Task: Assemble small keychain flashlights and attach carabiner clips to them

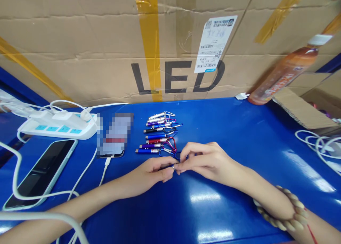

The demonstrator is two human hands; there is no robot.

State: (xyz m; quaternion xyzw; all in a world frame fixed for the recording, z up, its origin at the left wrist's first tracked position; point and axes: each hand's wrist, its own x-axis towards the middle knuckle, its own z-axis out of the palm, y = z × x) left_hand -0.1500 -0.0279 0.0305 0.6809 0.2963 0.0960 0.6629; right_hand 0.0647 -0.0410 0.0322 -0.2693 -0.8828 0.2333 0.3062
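My left hand [157, 170] is closed, thumb and fingers pinching a small shiny metal piece [173, 168], mostly hidden by the fingertips. From the other side, the thumb and fingertips of my right hand [205, 160] close on the same piece; the two hands meet just above the blue table [170, 208]. Beyond them, several pen-shaped keychain lights with carabiner clips lie in a column. Among them are a silver light [157, 115], a black light [153, 131], a red light [154, 141] and a blue light [146, 151]. A blue clip [177, 155] shows beside my right fingertips.
A white power strip [87, 130] with plugs and cables stands at left, near a phone [39, 176] and a blurred-out phone [115, 133] on a cable [107, 164]. A large cardboard box [106, 59] backs the table. A drink bottle [287, 73] leans at right near coiled cable [319, 144].
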